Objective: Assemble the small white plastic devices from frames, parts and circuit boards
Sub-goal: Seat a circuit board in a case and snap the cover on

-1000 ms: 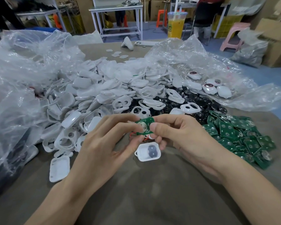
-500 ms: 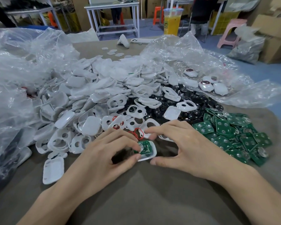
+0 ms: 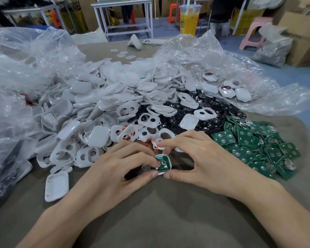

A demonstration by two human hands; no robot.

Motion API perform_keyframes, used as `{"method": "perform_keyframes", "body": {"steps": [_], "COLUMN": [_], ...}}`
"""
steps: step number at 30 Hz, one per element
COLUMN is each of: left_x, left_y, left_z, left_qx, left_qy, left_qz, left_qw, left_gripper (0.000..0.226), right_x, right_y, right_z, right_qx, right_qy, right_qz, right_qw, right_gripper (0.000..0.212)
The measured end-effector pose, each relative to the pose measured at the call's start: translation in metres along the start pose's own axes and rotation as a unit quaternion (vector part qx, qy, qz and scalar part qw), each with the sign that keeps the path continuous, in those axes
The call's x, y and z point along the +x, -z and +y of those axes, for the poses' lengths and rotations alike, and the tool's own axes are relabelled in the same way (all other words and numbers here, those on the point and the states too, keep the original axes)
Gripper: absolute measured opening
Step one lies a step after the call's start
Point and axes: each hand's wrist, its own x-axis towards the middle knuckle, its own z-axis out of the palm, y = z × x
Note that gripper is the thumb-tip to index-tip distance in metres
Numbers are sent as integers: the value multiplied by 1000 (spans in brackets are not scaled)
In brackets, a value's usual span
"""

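Left hand (image 3: 115,172) pinches the circuit board (image 3: 163,162) into the white shell (image 3: 170,165); right hand (image 3: 200,158), fingers curled, braces the shell's right edge. Even, level pressure should seat it.

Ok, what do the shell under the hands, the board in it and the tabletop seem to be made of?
The shell looks like moulded white plastic, smooth, with a soft sheen on its rounded rim. The board looks like green circuit laminate, glossy, carrying small metal parts. The tabletop is grey-brown, matte and reflection-free: perhaps felt or a rubber mat; unclear.
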Motion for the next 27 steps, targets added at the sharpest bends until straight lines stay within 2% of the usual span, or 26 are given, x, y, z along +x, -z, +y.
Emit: {"method": "perform_keyframes", "body": {"steps": [8,15,19,24,27], "left_x": [1,0,-1,-7,-12], "left_y": [0,1,2,11,13], "left_z": [1,1,1,-4,-2], "left_qx": [4,10,7,-20,-26], "left_qy": [4,6,7,50,47], "left_qz": [-13,-14,-16,50,44], "left_qw": [1000,1000,1000,997,998], "left_gripper": [22,22,24,21,20], "right_x": [-1,-1,-2,-2,-3], "right_y": [-1,0,0,0,1], "right_z": [1,2,2,1,0], "right_qx": [4,6,9,10,9], "right_qy": [8,25,25,20,17], "right_qz": [10,4,5,9,8], "right_qw": [1000,1000,1000,1000,1000], "right_gripper": [51,30,29,28,28]}}
